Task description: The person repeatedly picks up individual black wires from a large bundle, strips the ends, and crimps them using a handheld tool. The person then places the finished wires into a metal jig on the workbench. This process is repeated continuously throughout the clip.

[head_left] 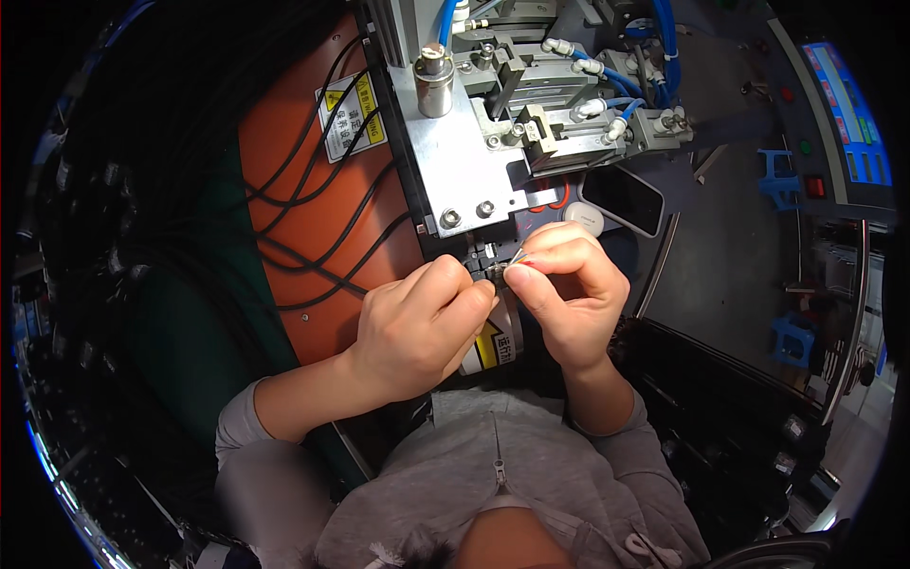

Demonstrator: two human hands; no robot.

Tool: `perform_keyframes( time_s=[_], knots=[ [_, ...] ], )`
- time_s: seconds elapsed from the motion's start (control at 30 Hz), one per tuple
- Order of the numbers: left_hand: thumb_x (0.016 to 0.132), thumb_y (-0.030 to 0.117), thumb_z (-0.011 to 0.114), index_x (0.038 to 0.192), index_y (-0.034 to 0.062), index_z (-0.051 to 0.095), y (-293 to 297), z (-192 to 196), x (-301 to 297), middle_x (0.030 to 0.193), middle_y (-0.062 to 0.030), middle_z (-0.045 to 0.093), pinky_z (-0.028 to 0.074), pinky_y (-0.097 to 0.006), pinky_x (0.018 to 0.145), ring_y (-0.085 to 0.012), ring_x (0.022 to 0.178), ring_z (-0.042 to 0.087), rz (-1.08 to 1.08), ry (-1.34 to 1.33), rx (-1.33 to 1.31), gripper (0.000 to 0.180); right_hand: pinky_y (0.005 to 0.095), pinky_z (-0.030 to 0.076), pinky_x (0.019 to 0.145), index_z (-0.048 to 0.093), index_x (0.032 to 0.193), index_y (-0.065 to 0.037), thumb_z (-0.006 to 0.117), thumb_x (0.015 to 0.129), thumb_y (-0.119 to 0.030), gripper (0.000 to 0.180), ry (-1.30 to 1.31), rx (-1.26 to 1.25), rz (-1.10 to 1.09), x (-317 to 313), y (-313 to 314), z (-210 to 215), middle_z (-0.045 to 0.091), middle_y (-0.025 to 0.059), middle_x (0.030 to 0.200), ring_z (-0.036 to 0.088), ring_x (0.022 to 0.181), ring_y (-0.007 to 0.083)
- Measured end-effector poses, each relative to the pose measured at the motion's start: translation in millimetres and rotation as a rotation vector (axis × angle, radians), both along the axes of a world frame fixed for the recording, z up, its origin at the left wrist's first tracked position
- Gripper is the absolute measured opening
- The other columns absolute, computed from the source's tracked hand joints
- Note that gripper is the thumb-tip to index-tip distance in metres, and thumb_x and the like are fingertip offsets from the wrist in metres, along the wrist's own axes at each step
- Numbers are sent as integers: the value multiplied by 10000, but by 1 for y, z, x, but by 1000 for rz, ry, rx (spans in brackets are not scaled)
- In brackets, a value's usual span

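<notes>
My left hand [417, 327] and my right hand [566, 284] meet fingertip to fingertip in front of a small black fixture [485, 258] under a metal machine plate [457, 161]. The right hand pinches a thin wire end with reddish and pale strands [519, 258] between thumb and forefinger. My left thumb and forefinger press at the same spot from the left; what they grip is too small to make out. Both forearms wear grey sleeves.
An orange panel [313, 218] with black cables lies to the left. Pneumatic cylinders with blue hoses [607, 104] sit behind the plate. A dark phone [626, 197] and a white case [583, 216] lie to the right. A control panel with coloured buttons [834, 142] stands far right.
</notes>
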State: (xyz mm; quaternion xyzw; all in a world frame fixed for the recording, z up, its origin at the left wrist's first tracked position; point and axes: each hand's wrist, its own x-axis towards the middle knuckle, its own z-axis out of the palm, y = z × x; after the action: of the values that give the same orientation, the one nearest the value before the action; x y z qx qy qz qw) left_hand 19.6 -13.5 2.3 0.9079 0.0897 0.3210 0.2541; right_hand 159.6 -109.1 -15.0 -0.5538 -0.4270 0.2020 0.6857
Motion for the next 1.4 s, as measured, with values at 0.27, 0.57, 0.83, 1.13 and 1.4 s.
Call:
perform_keyframes(
  time_s=[0.27,0.57,0.83,1.13,1.4],
  knots=[
    [688,45,654,839,57,620,3,-4,0,722,-5,459,347,-221,410,-94,573,487,99,33,343,156,288,452,645,602,798,-16,734,722,2,153,-503,-109,-90,5,-1,10,601,73,761,562,701,186],
    [648,75,679,974,45,694,6,-3,-4,706,-12,545,376,-240,430,-114,562,526,100,64,372,327,227,437,678,610,830,25,666,829,-28,77,405,-274,231,16,-11,5,596,50,802,549,743,104],
    [671,107,640,1049,77,689,-6,-4,-5,705,9,467,351,-225,440,-101,572,456,73,260,413,382,304,471,654,636,790,14,663,785,1,31,-342,-307,22,18,-6,-15,640,100,794,596,712,210],
    [676,86,633,1075,72,677,-9,-4,0,711,-6,408,349,-229,446,-105,594,448,152,367,382,402,335,453,639,615,779,-3,663,741,6,61,-513,-312,-54,8,-2,-23,605,106,743,563,689,262],
    [697,73,655,999,60,691,-4,-8,3,674,-5,424,377,-240,447,-105,569,479,153,288,371,305,286,434,613,593,772,13,622,773,6,31,-138,-331,-64,5,3,-39,575,81,714,547,670,165]
  ],
)
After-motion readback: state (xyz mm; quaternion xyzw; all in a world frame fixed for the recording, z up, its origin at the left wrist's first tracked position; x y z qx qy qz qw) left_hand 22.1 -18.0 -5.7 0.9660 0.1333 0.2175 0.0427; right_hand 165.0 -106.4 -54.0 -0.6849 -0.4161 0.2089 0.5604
